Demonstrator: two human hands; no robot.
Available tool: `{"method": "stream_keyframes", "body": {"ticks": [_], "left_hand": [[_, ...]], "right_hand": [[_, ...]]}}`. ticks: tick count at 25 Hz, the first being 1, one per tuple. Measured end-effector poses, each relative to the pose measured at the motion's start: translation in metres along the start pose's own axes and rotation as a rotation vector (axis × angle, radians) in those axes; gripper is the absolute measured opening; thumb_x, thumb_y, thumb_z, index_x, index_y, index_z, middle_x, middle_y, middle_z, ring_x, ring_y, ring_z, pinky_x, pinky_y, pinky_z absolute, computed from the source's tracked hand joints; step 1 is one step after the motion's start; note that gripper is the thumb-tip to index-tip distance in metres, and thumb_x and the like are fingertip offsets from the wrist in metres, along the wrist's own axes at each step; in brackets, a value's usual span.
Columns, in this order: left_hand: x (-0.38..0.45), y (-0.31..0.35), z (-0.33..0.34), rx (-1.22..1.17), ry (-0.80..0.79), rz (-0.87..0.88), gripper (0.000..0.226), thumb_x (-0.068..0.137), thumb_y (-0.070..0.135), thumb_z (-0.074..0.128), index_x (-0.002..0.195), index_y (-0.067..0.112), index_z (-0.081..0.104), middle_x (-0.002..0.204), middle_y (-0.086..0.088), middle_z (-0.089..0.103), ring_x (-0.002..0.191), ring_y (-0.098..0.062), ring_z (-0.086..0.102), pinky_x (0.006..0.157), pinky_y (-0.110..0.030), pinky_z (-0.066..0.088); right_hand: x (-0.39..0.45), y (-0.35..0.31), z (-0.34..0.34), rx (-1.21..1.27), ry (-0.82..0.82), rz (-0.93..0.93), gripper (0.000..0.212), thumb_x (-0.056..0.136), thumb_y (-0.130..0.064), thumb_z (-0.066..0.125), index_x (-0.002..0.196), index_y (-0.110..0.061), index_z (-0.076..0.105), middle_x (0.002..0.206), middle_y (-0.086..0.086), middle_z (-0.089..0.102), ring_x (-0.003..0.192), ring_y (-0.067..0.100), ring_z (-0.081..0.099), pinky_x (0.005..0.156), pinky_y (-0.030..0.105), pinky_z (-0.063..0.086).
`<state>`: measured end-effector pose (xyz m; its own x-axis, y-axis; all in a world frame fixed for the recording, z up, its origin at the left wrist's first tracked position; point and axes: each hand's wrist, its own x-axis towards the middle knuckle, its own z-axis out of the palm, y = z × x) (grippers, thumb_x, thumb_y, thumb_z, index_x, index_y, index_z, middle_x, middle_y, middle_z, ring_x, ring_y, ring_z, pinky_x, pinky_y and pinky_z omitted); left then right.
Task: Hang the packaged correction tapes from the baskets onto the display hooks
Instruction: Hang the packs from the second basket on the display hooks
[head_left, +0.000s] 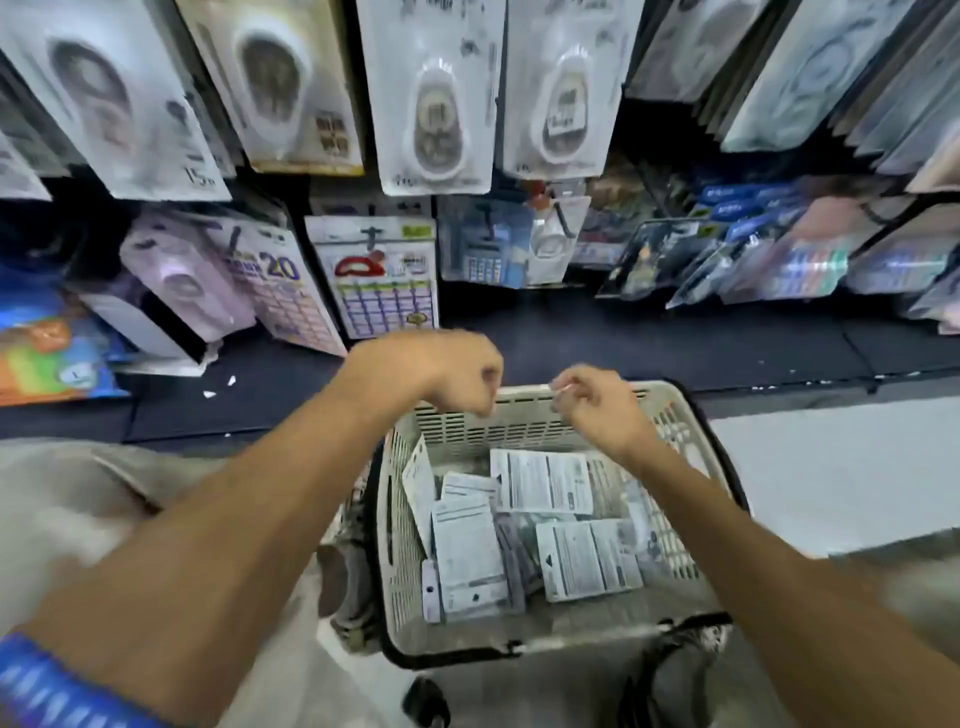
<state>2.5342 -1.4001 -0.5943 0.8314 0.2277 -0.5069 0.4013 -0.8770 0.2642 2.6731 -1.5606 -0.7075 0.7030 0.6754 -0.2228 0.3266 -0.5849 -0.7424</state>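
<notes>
Below, white-backed correction tape packs (543, 480) (face-down), heaped, slatted cream basket (519, 415).

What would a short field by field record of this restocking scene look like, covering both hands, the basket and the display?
left hand: fingers curled above the basket's far rim, nothing seen in it
right hand: pinching something small and pale, too blurred to name
basket: white, on the floor, black handles down
packaged correction tapes: loose pile inside basket, backs up
display hooks: hidden behind hanging packs
</notes>
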Motion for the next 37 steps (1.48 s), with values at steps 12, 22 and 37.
{"method": "stream_keyframes", "body": {"ticks": [12,22,37], "left_hand": [[0.078,-0.02,0.247,-0.674,-0.388,-0.34,0.028,0.102,0.037,0.059,0.107,0.012,0.07,0.096,-0.003,0.073,0.09,-0.023,0.072,0.069,-0.026,0.051],[0.079,-0.032,0.234,-1.518,-0.391,-0.645,0.045,0.09,0.02,0.075,0.129,0.0,0.065,0.101,-0.019,0.077,0.09,-0.035,0.074,0.09,-0.045,0.059],[0.076,-0.043,0.255,-1.35,0.16,-0.774,0.03,0.085,0.001,0.076,0.109,0.018,0.072,0.11,-0.009,0.077,0.098,-0.029,0.072,0.079,-0.036,0.057]], "right_hand": [[-0.01,0.168,0.071,-0.803,-0.732,-0.02,0.041,0.081,-0.023,0.077,0.12,-0.031,0.066,0.121,-0.004,0.066,0.118,0.02,0.059,0.092,0.027,0.043],[-0.071,0.112,0.092,-0.563,-0.358,-0.523,0.053,0.076,-0.02,0.054,0.128,-0.023,0.046,0.118,0.003,0.058,0.104,0.025,0.054,0.087,0.036,0.042],[-0.003,0.152,0.06,0.075,-0.038,0.136,0.021,0.106,-0.022,0.051,0.11,-0.014,0.07,0.089,0.006,0.075,0.078,0.025,0.069,0.069,0.033,0.058]]}}
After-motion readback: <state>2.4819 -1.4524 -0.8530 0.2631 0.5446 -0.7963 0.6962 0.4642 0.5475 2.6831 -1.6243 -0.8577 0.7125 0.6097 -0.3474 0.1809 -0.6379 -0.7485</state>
